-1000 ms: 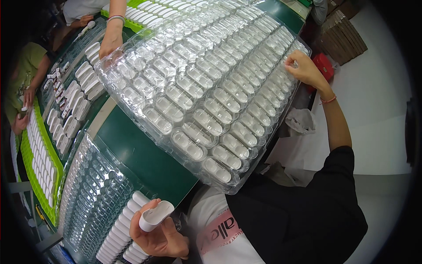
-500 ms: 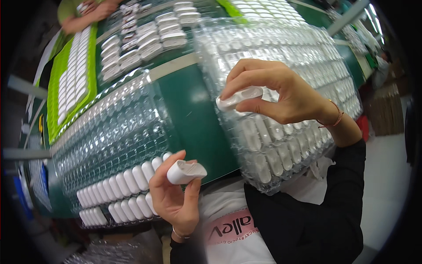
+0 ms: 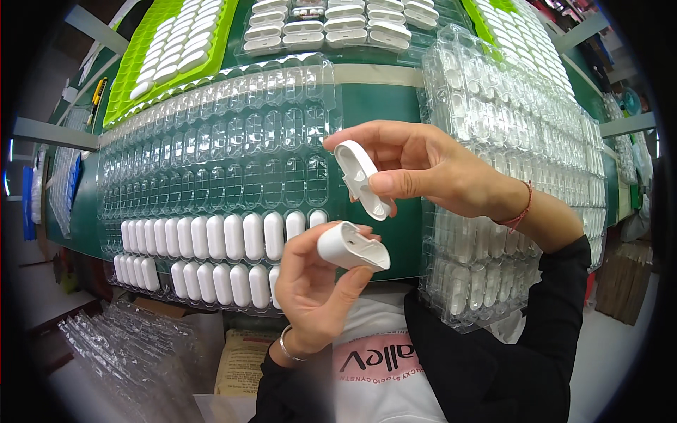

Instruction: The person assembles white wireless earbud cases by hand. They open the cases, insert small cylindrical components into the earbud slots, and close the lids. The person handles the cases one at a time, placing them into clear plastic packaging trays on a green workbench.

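Note:
My left hand (image 3: 310,299) is closed round a white hollow plastic case shell (image 3: 340,247), its cut-out opening tilted up and to the right. Just above it, my right hand (image 3: 444,168) pinches a white oval insert (image 3: 358,176) with rounded hollows between thumb and fingers. The two pieces are close but apart. Left of my hands, white rounded cases (image 3: 233,237) stand in two rows at the near side of a clear blister tray (image 3: 233,151); the tray's farther pockets hold none. My right forearm passes over a stack of clear trays (image 3: 486,169) holding whitish parts.
Bright green trays with white pieces lie at the far left (image 3: 120,102) and far right (image 3: 486,28). Open white cases (image 3: 303,35) fill another clear tray at the back. Grey metal posts (image 3: 56,134) stand beside the green bench. Below are clear plastic sheets (image 3: 134,352) and a tan sack (image 3: 240,363).
My right hand has brought the insert left from over the tray stack to just above the shell. My left hand still holds the shell. The view has turned, and the co-worker's arms are out of sight.

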The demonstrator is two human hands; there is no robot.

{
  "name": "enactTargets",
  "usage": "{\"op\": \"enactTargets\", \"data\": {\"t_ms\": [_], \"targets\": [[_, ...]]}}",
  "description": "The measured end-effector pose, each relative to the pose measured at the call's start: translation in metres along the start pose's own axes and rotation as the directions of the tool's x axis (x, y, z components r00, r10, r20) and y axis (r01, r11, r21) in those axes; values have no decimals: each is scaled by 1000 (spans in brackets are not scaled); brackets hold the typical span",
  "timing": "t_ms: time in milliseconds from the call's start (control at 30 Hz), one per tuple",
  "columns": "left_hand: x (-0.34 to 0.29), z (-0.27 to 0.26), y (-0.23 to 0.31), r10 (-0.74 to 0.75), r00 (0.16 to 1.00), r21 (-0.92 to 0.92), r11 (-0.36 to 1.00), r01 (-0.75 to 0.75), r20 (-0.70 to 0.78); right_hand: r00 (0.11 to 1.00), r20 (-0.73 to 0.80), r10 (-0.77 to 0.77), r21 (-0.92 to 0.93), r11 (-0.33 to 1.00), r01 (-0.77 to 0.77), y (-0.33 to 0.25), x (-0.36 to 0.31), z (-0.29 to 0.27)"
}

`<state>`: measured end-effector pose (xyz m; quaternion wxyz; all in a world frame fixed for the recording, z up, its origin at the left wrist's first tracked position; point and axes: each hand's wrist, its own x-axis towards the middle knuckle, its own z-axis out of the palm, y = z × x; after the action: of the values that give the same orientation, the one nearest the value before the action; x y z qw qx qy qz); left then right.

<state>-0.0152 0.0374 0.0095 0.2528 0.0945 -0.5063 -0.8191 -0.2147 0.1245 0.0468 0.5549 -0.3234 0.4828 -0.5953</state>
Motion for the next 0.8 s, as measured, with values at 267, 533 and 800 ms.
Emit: {"op": "enactTargets", "data": {"t_ms": [267, 533, 800], "targets": [[16, -15, -3, -215, 966, -153, 969, 194, -140, 1000, 23, -10, -105, 994, 13, 12, 1, -6], [21, -16, -6, -290, 947, -181, 948, 263, -141, 1000, -2, -21, -209, 978, 20, 18, 0, -1], [22, -11, -8, -280, 948, -174, 952, 254, -152, 999, 23, 24, -213, 977, -19, 14, -2, 0]]}}
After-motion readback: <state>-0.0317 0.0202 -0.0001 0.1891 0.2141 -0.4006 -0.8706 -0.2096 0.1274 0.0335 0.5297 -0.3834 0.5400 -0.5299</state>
